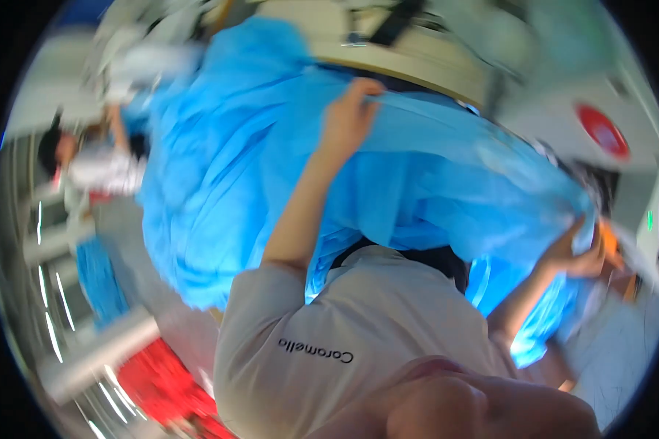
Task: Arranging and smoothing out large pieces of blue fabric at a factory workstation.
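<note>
A large heap of thin light-blue fabric point(220, 146) fills the middle of the view and lies across my lap in loose folds. At its upper edge, by the worktable, my left hand point(348, 121) is closed with its fingers curled on the cloth. A long strip of the same fabric stretches from there to the right. My right hand point(578, 252) grips the far right end of that strip, its thumb raised against the cloth. Motion blurs the fingertips of both hands in part.
A pale worktable edge point(417, 77) curves behind the fabric, with a dark strip-shaped object point(398, 22) on it. White machine housing with a red oval point(602, 132) stands right. A co-worker point(102, 164) sits at far left. Red cloth point(161, 380) and more blue cloth point(101, 278) lie left.
</note>
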The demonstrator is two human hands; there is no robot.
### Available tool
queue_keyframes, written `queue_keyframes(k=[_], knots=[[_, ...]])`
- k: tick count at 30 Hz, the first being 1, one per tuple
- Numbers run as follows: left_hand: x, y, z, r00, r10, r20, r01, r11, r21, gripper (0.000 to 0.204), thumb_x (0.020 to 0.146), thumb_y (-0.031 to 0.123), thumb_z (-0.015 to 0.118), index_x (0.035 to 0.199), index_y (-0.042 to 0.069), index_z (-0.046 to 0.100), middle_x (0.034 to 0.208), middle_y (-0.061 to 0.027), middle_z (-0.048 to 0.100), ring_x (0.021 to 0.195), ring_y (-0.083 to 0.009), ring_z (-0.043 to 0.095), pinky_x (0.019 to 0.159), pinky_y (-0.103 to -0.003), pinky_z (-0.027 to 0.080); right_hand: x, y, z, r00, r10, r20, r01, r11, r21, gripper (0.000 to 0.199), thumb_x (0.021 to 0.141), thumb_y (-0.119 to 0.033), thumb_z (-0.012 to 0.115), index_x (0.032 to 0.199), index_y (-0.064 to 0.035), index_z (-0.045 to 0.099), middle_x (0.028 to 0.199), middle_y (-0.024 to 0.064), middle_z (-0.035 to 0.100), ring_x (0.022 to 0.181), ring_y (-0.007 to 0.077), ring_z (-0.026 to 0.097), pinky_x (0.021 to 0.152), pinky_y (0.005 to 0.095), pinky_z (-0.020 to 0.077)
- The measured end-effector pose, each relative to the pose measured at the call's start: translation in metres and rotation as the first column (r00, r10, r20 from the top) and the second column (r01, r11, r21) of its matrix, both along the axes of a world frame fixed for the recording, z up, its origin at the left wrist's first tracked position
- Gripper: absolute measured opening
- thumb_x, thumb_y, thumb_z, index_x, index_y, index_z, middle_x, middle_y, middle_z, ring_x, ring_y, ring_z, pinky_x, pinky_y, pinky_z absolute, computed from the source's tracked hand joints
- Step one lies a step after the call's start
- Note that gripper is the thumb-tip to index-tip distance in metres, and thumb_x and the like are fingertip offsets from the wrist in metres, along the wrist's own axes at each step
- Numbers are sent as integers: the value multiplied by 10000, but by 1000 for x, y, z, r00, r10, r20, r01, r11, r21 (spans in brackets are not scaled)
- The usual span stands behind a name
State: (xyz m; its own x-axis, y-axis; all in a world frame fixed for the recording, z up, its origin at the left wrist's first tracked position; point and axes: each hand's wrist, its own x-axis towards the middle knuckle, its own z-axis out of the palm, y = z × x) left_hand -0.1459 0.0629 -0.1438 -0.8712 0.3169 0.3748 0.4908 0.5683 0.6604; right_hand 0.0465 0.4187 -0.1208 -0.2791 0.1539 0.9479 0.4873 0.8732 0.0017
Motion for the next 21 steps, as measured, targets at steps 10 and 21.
queue_keyframes(k=[10,21], knots=[[35,-53,-6,998,-15,55,20,996,-85,159,826,257,653,889,117,608,797,-90,633,713,-306,611,615,-387,476,-21,-39,-11,845,528,83,-226,494,-839,346,944,-297,549,1047,18,647,940,146,659,806,215,611,703,288,478],[74,-382,-30,708,703,-68,-429,351,-832,400,792,290,665,1163,162,588,1054,-125,641,986,-314,596,838,-404,482,-48,-34,-37,867,486,113,-340,742,-578,301,839,-287,700,771,6,677,735,73,667,596,151,589,560,290,485]])
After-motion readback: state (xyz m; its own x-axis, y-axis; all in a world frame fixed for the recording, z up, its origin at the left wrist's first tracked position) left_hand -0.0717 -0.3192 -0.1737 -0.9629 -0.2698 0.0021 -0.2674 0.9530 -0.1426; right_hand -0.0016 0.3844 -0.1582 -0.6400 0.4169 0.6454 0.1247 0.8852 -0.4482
